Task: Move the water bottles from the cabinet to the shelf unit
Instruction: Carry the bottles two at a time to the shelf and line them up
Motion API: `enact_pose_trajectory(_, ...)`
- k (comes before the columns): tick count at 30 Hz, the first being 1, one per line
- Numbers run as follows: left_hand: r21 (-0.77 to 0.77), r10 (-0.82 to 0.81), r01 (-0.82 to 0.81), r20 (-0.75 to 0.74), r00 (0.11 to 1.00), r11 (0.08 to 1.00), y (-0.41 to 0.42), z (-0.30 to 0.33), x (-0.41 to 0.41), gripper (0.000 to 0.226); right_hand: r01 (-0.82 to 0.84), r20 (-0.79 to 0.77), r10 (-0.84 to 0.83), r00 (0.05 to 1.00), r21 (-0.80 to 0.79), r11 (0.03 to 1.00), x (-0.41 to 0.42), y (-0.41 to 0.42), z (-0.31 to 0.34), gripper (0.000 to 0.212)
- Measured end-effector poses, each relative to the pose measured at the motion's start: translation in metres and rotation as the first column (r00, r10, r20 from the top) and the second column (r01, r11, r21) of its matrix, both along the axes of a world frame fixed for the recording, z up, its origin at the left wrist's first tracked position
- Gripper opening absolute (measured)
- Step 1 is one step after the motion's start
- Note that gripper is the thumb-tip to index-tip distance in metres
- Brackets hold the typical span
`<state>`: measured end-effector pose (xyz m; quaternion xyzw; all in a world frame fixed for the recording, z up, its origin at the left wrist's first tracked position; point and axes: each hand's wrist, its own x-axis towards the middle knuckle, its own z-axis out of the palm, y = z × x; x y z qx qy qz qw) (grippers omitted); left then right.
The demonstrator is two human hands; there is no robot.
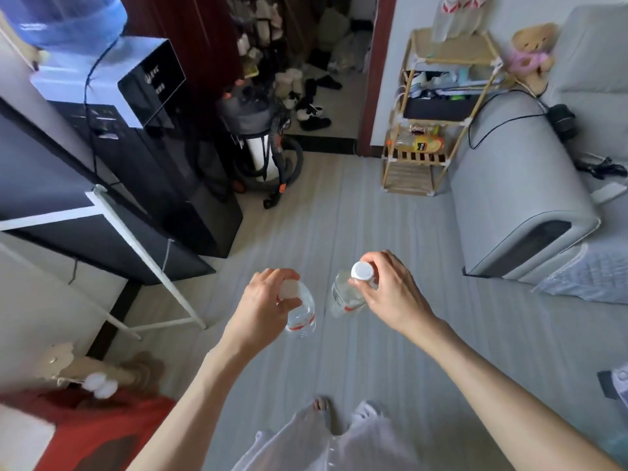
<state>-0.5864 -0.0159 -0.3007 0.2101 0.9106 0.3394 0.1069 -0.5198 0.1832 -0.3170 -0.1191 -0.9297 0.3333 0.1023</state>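
My left hand (263, 300) grips a clear water bottle (302, 314) by its white cap and neck, so it hangs above the floor. In my right hand (387, 290) a second clear bottle (346, 297) with a white cap and red label band is held by its neck. Both bottles are carried in front of me at mid-frame. The wooden shelf unit (441, 110) stands ahead at the upper right, against the wall beside the sofa. Several water bottles (452, 15) stand on its top tier. The cabinet is not clearly in view.
A grey sofa (523, 185) is on the right with a teddy bear (531, 52) on it. A water dispenser (112, 96) and a vacuum cleaner (261, 144) stand at the left. Shoes lie in the doorway (306, 86). A white frame (146, 260) juts out at the left.
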Motion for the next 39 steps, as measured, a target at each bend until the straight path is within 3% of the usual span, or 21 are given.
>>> enact_pose_trajectory(6, -0.031, -0.021, 0.021, -0.017, 1.0, 0.999, 0.076, 0.001, -0.117, 0.032, 0.055, -0.029, -0.055, 0.998, -0.019, 0.998, -0.112, 0.078, 0.005, 0.027)
enact_pose_trajectory(16, -0.033, 0.033, -0.032, 0.032, 0.999, 0.999, 0.255, 0.005, -0.301, 0.032, -0.025, -0.031, 0.026, 0.999, 0.015, 1.0, -0.298, 0.267, 0.008, 0.027)
enact_pose_trajectory(23, 0.014, 0.029, -0.03, 0.021, 0.999, 0.999, 0.375, 0.018, -0.413, 0.034, 0.05, -0.078, -0.048, 0.996, 0.027, 0.998, -0.408, 0.378, 0.021, 0.028)
enact_pose_trajectory(31, 0.048, -0.112, 0.11, 0.058, 0.992, 0.993, 0.51, 0.013, -0.554, 0.032, 0.166, -0.12, -0.159, 0.98, 0.049, 0.985, -0.538, 0.499, 0.023, 0.027)
enact_pose_trajectory(39, 0.117, -0.27, 0.263, 0.05, 0.962, 0.958, 0.641, 0.046, -0.686, 0.032, 0.305, -0.193, -0.291, 0.937, 0.047, 0.951, -0.645, 0.612, 0.05, 0.028)
